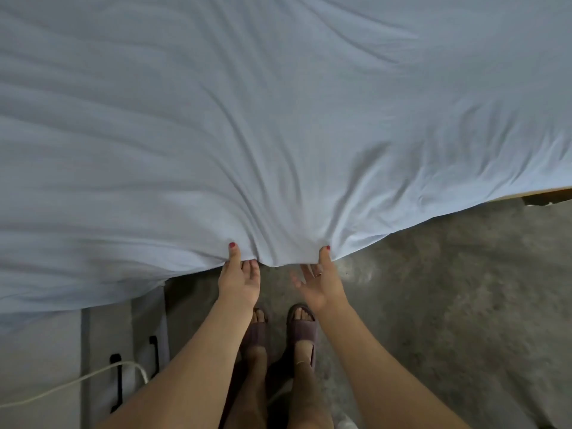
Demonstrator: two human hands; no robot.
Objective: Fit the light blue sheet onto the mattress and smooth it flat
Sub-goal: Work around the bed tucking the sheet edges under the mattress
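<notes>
Sheet (pixel 278 119), light blue, covers nearly everything above the person's feet, spread over what I take to be the mattress (the mattress itself is hidden under the cloth, so its edge can only be guessed). Long creases run across the fabric and gather toward its near hem, where both hands hold it.

At that hem, the left hand (pixel 239 278) pinches the cloth with its thumb on top and its fingers curled beneath the edge. Just right of it along the same hem, the right hand (pixel 320 281) has its thumb pressed onto the cloth; some fingers seem to be tucked under, while the others splay loosely below the hem, holding nothing. Between the two hands the hem sags into a small pucker.

Below the hem lies a bare concrete floor (pixel 448 289), and the person's feet in dark sandals (pixel 301 323) stand directly under the hands. Left of the feet, under the sheet's lower edge, a white cable (pixel 62 382) runs across a pale surface. Far right of the hem, a strip of wood (pixel 538 193) peeks out, possibly the bed frame.

By my reading, the step in hand is drawing the near edge taut before tucking it. The next move likely calls for an even pull toward the body, then folding the hem down and under the mattress side, and afterwards sweeping flat palms outward across the creases.
</notes>
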